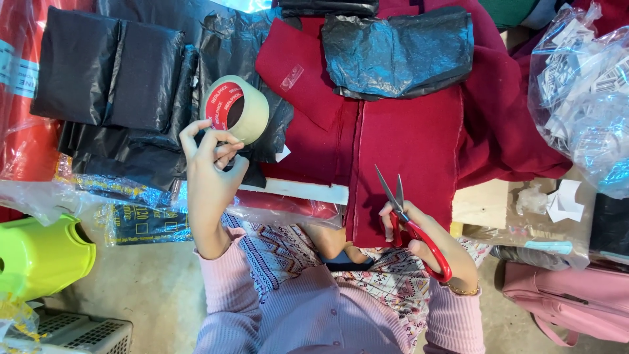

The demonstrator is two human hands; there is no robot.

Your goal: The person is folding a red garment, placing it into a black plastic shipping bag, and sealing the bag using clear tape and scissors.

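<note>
Sitting on a bare concrete floor (157, 288), I work over a dark red cloth (406, 151) spread out in front of my knees. My left hand (209, 170) is raised, its fingertips pinched on the loose end of a roll of clear packing tape (237, 108) with a red core, held up above a heap of folded black plastic bags (111, 72). My right hand (426, 239) is closed through the red handles of a pair of scissors (409, 219); the blades stand slightly parted, points up over the cloth. 1 crumpled black bag (400, 52) lies on the cloth's far part. At my left sits a lime-green plastic stool (39, 255) beside a pale crate (92, 334). At my right lie a pink bag (563, 298), cardboard (481, 203) and clear bags of printed labels (583, 92).
</note>
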